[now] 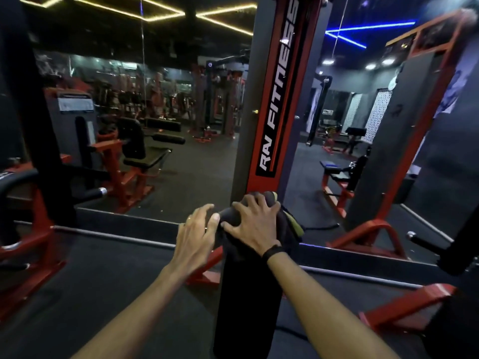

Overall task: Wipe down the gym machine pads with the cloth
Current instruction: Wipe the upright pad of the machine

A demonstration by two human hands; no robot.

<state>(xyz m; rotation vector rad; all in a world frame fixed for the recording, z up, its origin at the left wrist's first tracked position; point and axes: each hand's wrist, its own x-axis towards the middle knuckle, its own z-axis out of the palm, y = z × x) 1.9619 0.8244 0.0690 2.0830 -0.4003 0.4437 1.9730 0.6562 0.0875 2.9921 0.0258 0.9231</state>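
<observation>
So starting from the left side of the frame: there's a red-framed seated machine (pixel 124 156) with black seat and back pads sitting untouched, no way to tell if it's been wiped or not. Moving in, the left hand (pixel 197 234) is hovering just beside the top of the long black pad (pixel 246 294) in the middle, fingers spread and loosely curved, not holding anything, fingertips about touching the pad's upper end. The right hand (pixel 255 226) is spread over the top of that pad, pressing down on a dark cloth (pixel 287 224) with a yellow-green edge that's bunched over the pad's top and hanging off its right side. The fingers are splayed flat rather than wrapped around it, so it's pressing more than gripping. There's a black band on that wrist. Progress-wise I'd say this pad is only being worked at its top end; the long lower stretch toward the camera looks like it hasn't got the cloth on it yet, and the pads on the other machines are probably still to do, but honestly you can't see clean vs dirty in this light. Right behind the hands is the machine's upright column (pixel 274 99) with "RAI FITNESS" running vertically in white on a black and red strip. Further right, another red frame (pixel 383 229) and a small bench (pixel 334 172), no readable text there.
</observation>
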